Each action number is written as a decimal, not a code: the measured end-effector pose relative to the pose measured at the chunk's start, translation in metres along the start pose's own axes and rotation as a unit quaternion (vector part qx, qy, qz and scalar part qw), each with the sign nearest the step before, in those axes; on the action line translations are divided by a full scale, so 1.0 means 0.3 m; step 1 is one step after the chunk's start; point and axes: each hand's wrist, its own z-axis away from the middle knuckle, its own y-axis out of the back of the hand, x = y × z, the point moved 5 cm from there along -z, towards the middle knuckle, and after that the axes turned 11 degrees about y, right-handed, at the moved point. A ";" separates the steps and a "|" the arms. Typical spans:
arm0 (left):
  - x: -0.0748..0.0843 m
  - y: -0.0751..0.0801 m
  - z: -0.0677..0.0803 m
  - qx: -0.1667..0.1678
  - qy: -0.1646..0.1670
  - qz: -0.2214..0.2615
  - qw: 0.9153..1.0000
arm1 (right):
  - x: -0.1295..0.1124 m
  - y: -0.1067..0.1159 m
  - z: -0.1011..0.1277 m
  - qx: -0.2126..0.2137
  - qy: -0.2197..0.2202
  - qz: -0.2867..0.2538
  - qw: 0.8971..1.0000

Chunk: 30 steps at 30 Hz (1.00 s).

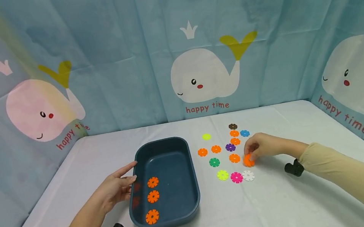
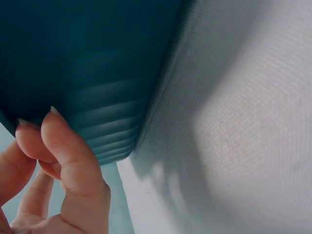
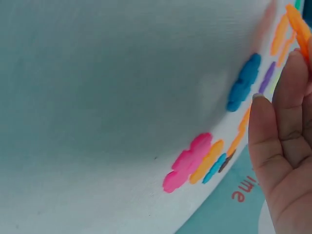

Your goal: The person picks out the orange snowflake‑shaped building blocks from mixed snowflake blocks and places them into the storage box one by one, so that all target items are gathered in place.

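Observation:
A dark blue tub (image 1: 186, 174) stands on the white tablecloth with three orange snowflake discs (image 1: 153, 196) lying along its left side. My left hand (image 1: 128, 175) rests against the tub's left rim; its fingertips (image 2: 53, 122) touch the outer wall (image 2: 97, 68). To the tub's right, my right hand (image 1: 251, 155) pinches an orange disc (image 1: 248, 161) at the tablecloth, and that disc shows at my fingertips (image 3: 296, 22) in the right wrist view. Several more discs lie around it, among them orange (image 1: 234, 158), pink (image 1: 236, 177), white (image 1: 248, 175), green (image 1: 214, 162) and purple (image 1: 230, 147).
Blue (image 1: 245, 133), brown (image 1: 233, 126) and yellow-green (image 1: 206, 137) discs lie farther back. A blue whale-print curtain (image 1: 198, 77) closes off the back and both sides. In the right wrist view a pink disc (image 3: 187, 163) and a blue disc (image 3: 243, 83) lie on the cloth.

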 end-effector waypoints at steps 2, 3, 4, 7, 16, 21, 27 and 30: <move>0.001 -0.002 0.002 0.002 0.001 0.000 1.000 | -0.002 0.009 0.003 0.018 -0.018 -0.016 1.000; 0.001 -0.002 0.001 0.002 0.001 0.000 1.000 | -0.004 0.014 0.004 0.027 -0.026 -0.024 0.999; 0.001 -0.002 0.002 0.002 0.001 0.000 1.000 | -0.007 0.018 0.006 0.035 -0.033 -0.033 0.998; 0.001 -0.003 0.001 0.007 0.005 0.000 1.000 | -0.021 0.029 0.012 0.053 -0.049 -0.060 0.996; 0.001 0.000 0.000 0.006 0.003 -0.001 1.000 | -0.068 0.063 0.012 0.069 -0.086 -0.117 0.987; 0.001 0.003 -0.002 0.003 0.000 -0.006 1.000 | -0.105 0.093 -0.008 0.078 -0.087 -0.147 0.982; -0.003 0.005 -0.005 0.006 0.001 -0.008 1.000 | -0.150 0.110 -0.040 0.079 -0.088 -0.153 0.981; -0.004 0.004 -0.005 0.006 0.000 -0.007 1.000 | -0.162 0.110 -0.056 0.072 -0.080 -0.155 0.982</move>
